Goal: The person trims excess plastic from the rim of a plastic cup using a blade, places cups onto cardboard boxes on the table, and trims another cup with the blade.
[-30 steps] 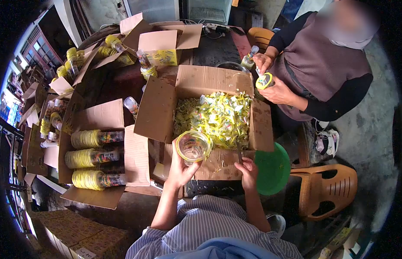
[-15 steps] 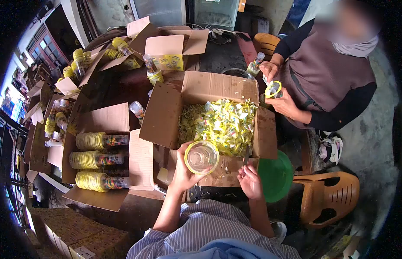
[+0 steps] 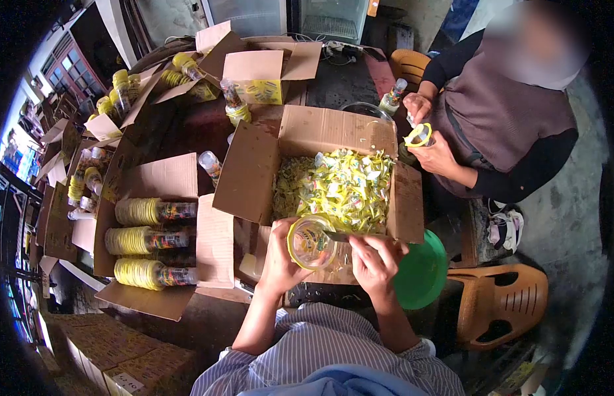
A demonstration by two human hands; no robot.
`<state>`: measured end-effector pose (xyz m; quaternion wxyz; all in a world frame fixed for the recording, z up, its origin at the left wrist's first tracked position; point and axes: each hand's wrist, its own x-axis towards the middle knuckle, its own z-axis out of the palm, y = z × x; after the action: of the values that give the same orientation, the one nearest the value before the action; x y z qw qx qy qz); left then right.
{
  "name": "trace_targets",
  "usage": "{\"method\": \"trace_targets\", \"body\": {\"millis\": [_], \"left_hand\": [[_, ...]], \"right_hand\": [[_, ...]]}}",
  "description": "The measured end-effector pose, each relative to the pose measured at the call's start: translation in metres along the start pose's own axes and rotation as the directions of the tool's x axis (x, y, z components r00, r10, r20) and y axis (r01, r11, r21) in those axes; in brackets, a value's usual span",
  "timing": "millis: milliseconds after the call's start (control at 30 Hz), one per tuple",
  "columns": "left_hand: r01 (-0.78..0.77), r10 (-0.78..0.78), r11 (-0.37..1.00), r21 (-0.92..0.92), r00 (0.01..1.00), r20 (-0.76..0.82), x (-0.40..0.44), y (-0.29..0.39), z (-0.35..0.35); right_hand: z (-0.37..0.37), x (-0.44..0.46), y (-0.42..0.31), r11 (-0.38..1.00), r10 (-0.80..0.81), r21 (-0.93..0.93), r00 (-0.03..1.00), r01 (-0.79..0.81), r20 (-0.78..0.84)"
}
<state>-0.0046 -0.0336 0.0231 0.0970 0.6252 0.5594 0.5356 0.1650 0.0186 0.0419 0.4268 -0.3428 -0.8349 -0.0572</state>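
My left hand (image 3: 280, 261) is wrapped round a clear plastic cup (image 3: 312, 243) with a yellow rim, its mouth tilted toward the camera. In my right hand (image 3: 376, 261) is a dark knife (image 3: 338, 236), pinched in the fingers, with its tip at the right side of the cup's rim. Just beyond both hands stands an open cardboard box (image 3: 336, 129) filled with yellow and white scraps (image 3: 353, 188). The cup is above the box's near edge.
A co-worker (image 3: 505, 119) at the right holds another yellow-rimmed cup (image 3: 419, 135). At left, a carton (image 3: 148, 175) holds stacked cups (image 3: 138, 241). A green basin (image 3: 422, 277) and an orange chair (image 3: 505, 303) are at right.
My right hand has moved up and left, bringing the knife from the box's near edge to the cup's rim. The cup in my left hand has shifted slightly right.
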Motion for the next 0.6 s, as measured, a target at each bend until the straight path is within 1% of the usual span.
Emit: {"method": "trace_targets", "body": {"millis": [67,100,300,500,600], "left_hand": [[-0.019,0.018,0.999,-0.040,0.999,-0.037,0.0004,0.0001,0.0003],[-0.030,0.026,0.998,-0.060,0.998,-0.054,0.0000,0.0002,0.0006],[-0.019,0.014,0.997,-0.077,0.998,-0.059,0.0015,0.0093,-0.0037],[0.069,-0.079,0.972,-0.225,0.996,-0.036,-0.0047,0.0055,-0.0022],[0.061,-0.067,0.972,-0.228,0.998,-0.017,-0.0039,0.0069,-0.0034]], "right_hand": [[-0.0027,0.0049,-0.0005,0.997,-0.078,0.004,0.997,0.078,-0.005],[-0.0024,0.0038,0.0001,0.991,-0.124,-0.043,0.992,0.123,-0.018],[-0.0013,0.0075,0.0024,0.983,-0.182,-0.041,0.982,0.181,-0.044],[-0.0029,0.0104,-0.0003,0.978,-0.203,-0.052,0.978,0.200,-0.044],[-0.0035,0.0110,-0.0025,0.978,-0.208,-0.034,0.978,0.207,-0.025]]}}
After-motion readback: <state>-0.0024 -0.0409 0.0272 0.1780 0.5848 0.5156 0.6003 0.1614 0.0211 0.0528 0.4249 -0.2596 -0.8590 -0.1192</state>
